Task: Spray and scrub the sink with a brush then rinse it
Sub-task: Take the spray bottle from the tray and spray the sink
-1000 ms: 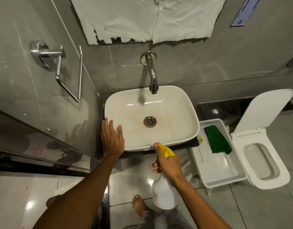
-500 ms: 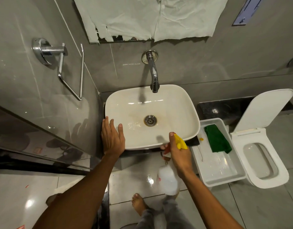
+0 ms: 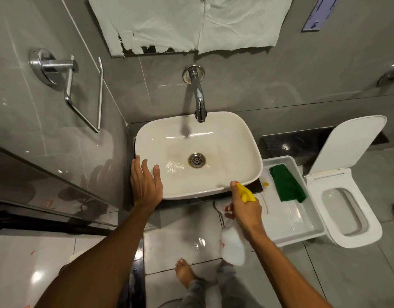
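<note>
spraying the sink basin, one hand braced on its rim

nearest, a bare foot (image 3: 184, 273) stands on the wet floor tiles. the right hand (image 3: 244, 206) is wrapped around a white spray bottle (image 3: 233, 246) with a yellow nozzle (image 3: 246, 194), held at the front right edge of the white sink (image 3: 240, 138). the left hand (image 3: 145, 182) lies flat, fingers spread, on the sink's front left rim, holding nothing. wet foam patches sit just left of the drain (image 3: 197, 160), with brownish staining around it. right of the sink, a white tray (image 3: 303, 232) holds a green cloth (image 3: 286, 186); beyond it, a toilet (image 3: 347, 210) with its lid up. a chrome faucet (image 3: 199, 101) juts from the wall over the basin.
</note>
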